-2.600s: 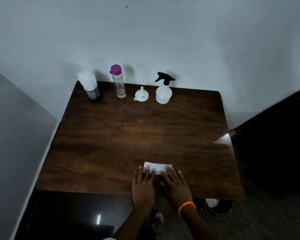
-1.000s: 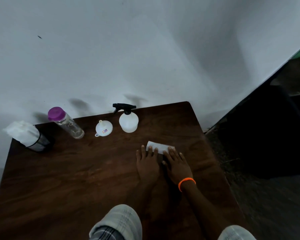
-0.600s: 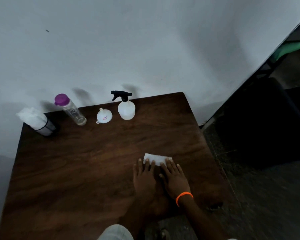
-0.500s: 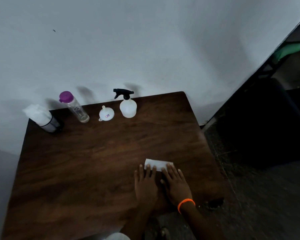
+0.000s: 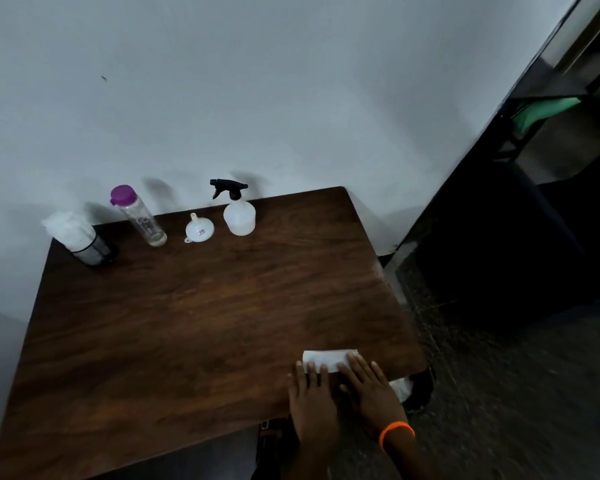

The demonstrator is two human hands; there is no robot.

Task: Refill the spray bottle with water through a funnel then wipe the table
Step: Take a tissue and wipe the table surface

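Observation:
A folded white tissue lies flat near the front right corner of the dark wooden table. My left hand and my right hand, which has an orange band at the wrist, lie side by side with flat fingers pressing on the tissue's near edge. At the back of the table stand a white spray bottle with a black trigger head, a small white funnel set mouth down, and a clear water bottle with a purple cap.
A dark holder stuffed with white tissues stands at the back left corner. A pale wall runs behind the table. Dark floor and a dark doorway lie to the right. Something white and black sits on the floor below the front right corner.
Both hands have slid the tissue back from the far middle of the table toward the front right edge. The view has swung with them. The bottles and funnel have stayed put.

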